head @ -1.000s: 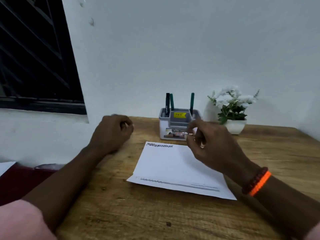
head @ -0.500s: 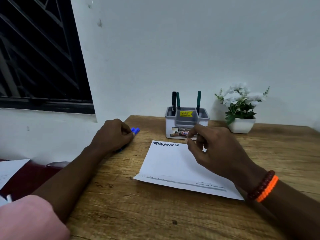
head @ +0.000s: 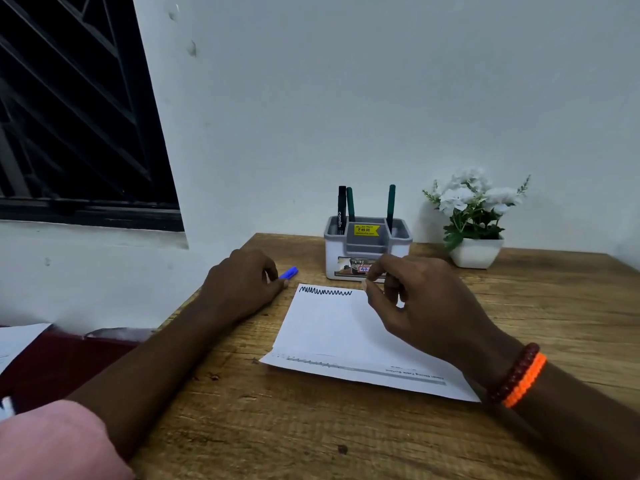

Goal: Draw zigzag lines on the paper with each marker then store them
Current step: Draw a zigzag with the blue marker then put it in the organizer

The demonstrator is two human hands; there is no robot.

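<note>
So my left hand [head: 242, 285] is curled around a blue marker [head: 289, 272], knuckles down on the wooden desk [head: 346, 438] just left of the paper [head: 332, 327], with only the blue end poking out past my fingers. My right hand [head: 426, 306] hovers over the top right part of the sheet, fingers loosely bent with thumb and forefinger close together, and as far as I can see it's holding nothing. The paper has one dark zigzag line [head: 325, 291] along its far edge. Behind it sits the grey organizer [head: 367, 249] with a black marker [head: 341, 209] and two green markers [head: 350, 204] [head: 391, 206] standing upright in it. A white potted plant [head: 474, 216] is right of the organizer, by the wall.
</note>
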